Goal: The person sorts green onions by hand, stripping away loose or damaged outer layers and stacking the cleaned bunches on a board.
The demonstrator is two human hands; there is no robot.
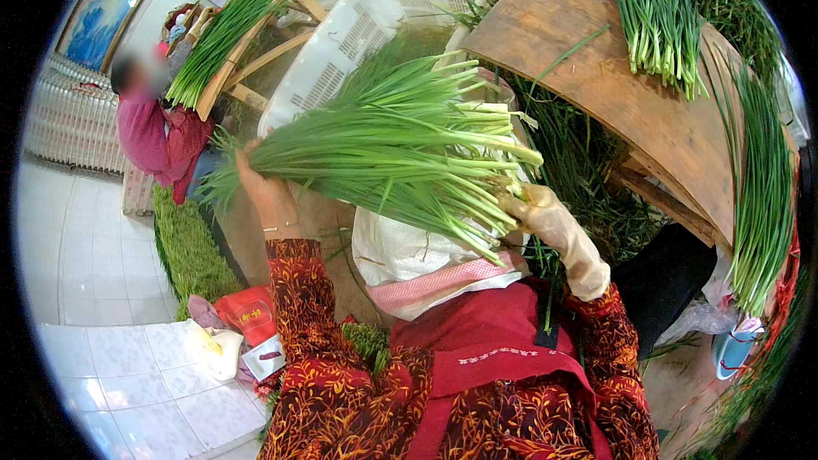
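Note:
A large loose bunch of Chinese chives (pixel 383 147) lies across the middle, over my lap. My bare left hand (pixel 265 188) grips it near the leafy tips, which trail out to the left. At the pale stem ends on the right, my right hand (pixel 537 211), in a stained whitish glove, has its fingertips closed on some stems. Part of those fingers is hidden among the stems. Beneath the bunch, a white woven sack (pixel 409 249) with a pink band covers my lap, above a red apron (pixel 473 319) that bears writing.
Beyond the bunch stands a white plastic crate (pixel 319 70). A wooden board (pixel 575 70) at right bears chive bundles (pixel 664 45); loose leaves (pixel 575 166) lie below. At left, a person (pixel 147 121) sits by another chive-laden board (pixel 220 70). Stacked chives (pixel 192 249) lie near a red bag (pixel 246 316).

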